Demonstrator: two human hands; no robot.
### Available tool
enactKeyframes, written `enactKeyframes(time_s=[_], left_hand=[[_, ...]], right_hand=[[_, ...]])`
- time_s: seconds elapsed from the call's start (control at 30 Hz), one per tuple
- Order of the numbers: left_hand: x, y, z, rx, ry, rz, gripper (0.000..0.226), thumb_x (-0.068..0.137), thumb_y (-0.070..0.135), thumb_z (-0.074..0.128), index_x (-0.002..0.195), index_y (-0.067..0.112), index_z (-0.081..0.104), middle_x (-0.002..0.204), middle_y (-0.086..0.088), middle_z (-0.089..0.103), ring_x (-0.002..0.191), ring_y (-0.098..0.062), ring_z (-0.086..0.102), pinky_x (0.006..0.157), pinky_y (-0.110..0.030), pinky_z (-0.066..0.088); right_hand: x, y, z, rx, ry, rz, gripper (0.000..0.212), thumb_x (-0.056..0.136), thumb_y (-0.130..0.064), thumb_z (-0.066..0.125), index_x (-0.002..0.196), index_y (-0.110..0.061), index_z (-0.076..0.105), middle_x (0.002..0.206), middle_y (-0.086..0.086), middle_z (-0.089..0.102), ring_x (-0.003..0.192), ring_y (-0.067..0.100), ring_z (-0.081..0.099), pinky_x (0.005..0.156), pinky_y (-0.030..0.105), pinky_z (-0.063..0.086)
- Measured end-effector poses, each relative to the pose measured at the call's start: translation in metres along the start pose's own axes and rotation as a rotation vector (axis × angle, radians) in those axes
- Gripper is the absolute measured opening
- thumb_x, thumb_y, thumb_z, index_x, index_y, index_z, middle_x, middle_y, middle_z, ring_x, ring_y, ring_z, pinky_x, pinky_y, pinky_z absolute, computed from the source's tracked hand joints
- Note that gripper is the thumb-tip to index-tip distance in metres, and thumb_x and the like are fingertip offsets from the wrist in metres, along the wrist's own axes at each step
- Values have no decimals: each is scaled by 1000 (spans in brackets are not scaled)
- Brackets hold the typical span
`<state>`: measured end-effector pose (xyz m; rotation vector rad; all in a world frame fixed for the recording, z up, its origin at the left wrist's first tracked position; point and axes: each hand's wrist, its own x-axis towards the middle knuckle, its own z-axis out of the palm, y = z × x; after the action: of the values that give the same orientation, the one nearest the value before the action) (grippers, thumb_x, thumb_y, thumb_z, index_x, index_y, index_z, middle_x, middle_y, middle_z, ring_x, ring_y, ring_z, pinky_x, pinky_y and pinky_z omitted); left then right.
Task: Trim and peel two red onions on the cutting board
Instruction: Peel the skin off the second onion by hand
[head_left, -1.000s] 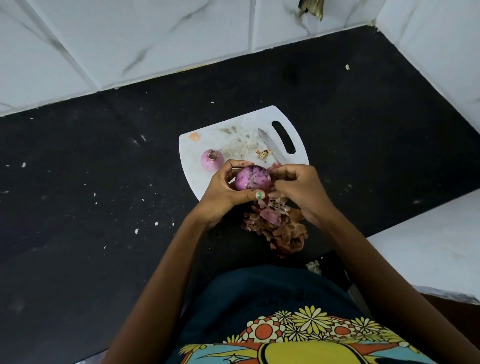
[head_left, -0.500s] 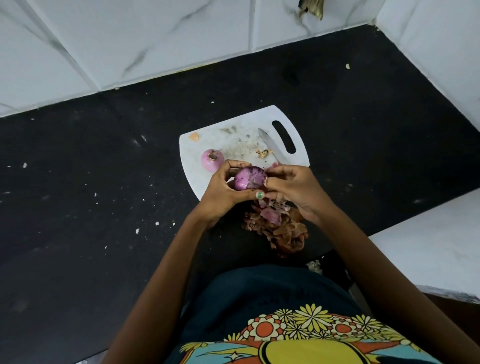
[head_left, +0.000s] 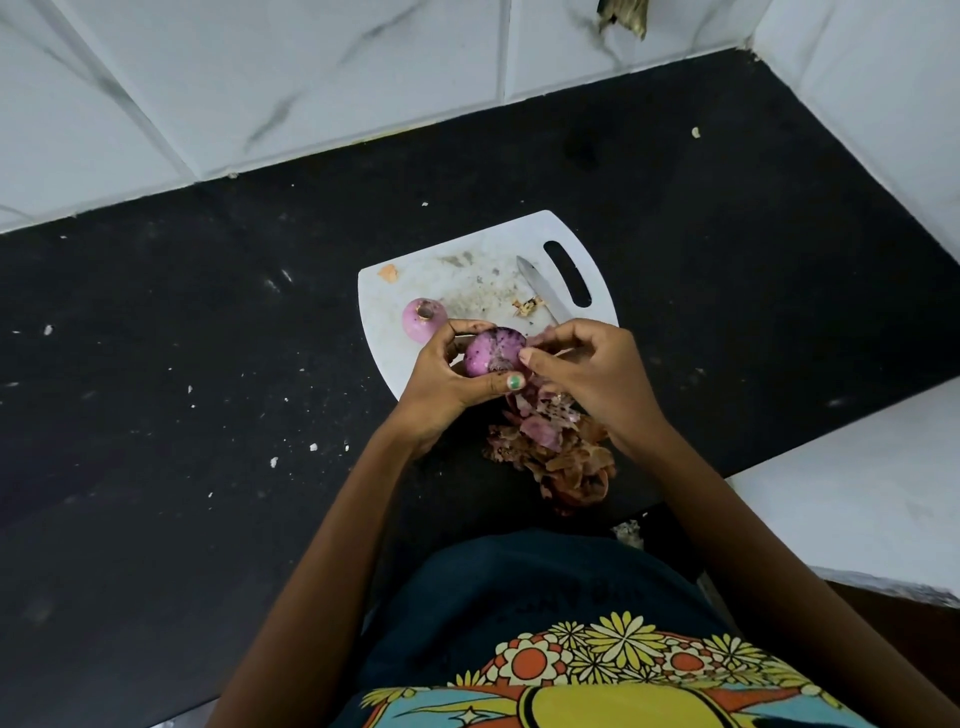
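My left hand (head_left: 447, 379) grips a purple, dark-speckled red onion (head_left: 491, 353) just above the near edge of the white cutting board (head_left: 467, 260). My right hand (head_left: 587, 374) pinches a strip of skin at the onion's right side. A second, paler onion (head_left: 423, 318) with a trimmed top sits on the board to the left, partly behind my left fingers. A knife blade (head_left: 543, 288) lies on the board near its handle slot; the knife's handle is hidden under my right hand.
A heap of brown and purple onion skins (head_left: 556, 452) lies on the black counter (head_left: 208, 364) just below the board. White crumbs dot the counter. Marble-tiled walls (head_left: 311, 78) close the back and right. A white ledge (head_left: 857, 493) sits at right.
The onion has turned in my left hand, showing a lighter, partly peeled face. My right hand's fingers have drawn slightly right from it, pulling skin.
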<state>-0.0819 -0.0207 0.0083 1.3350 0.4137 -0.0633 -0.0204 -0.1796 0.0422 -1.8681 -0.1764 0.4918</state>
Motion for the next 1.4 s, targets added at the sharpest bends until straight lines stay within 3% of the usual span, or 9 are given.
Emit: enactKeyframes(time_s=[0.13,0.27,0.4,0.47,0.57,0.7,0.93,1.1,1.4], left_hand=[[-1,2,0,-104,-14,-43,59,56,9,79,108,21,55,115,-2,55,93,-17,70,69,-29,59],[-2,3,1,-211,-44,-57,51,61,6,73,105,23,55,118,-7,54,89,-18,71,66,-28,59],[-1,3,1,-212,-39,-52,50,61,8,72,104,22,54,115,-5,55,87,-15,70,66,-27,59],[0,1,0,-182,-23,-34,51,60,9,73,105,21,54,113,-4,56,88,-14,70,66,-27,59],[1,-3,-2,-97,-5,9,56,57,17,81,106,21,54,110,-4,58,93,-16,68,76,-31,59],[4,-7,-3,-22,32,56,86,37,48,94,108,21,55,110,-3,62,104,-24,66,87,-38,56],[5,-7,-1,19,48,94,85,38,47,94,108,19,54,110,-4,61,106,-21,64,83,-28,54],[6,-11,-1,19,43,85,90,37,54,93,110,18,53,120,-18,58,112,-30,61,91,-41,54],[10,-12,-4,20,69,75,92,34,56,92,108,20,52,114,-10,59,106,-25,65,89,-41,55]], right_hand=[[3,3,-3,112,79,98,18,81,-14,75,91,0,70,82,15,72,72,25,71,61,33,61],[8,21,-7,-114,139,146,13,78,-21,77,80,-10,71,72,5,72,63,16,67,67,42,60],[8,22,-11,-396,-17,101,14,84,-10,66,96,-8,73,93,3,73,78,10,65,70,23,54],[6,15,-11,-485,-106,100,24,89,-7,53,104,0,70,99,11,71,82,19,66,68,24,51],[3,2,-8,-255,-78,88,27,94,-12,48,98,8,64,86,28,65,75,35,65,70,34,59],[0,-13,-1,253,-128,276,23,87,-18,69,104,-2,66,94,17,71,78,30,69,73,37,61],[3,-8,7,411,-104,356,21,83,-4,69,103,2,63,91,15,71,77,24,72,78,41,60],[2,-6,9,388,-74,304,13,82,4,65,94,0,64,81,11,71,69,22,71,72,35,61],[2,-4,5,428,-84,324,9,88,3,60,92,-2,66,86,16,70,74,22,71,73,33,61]])
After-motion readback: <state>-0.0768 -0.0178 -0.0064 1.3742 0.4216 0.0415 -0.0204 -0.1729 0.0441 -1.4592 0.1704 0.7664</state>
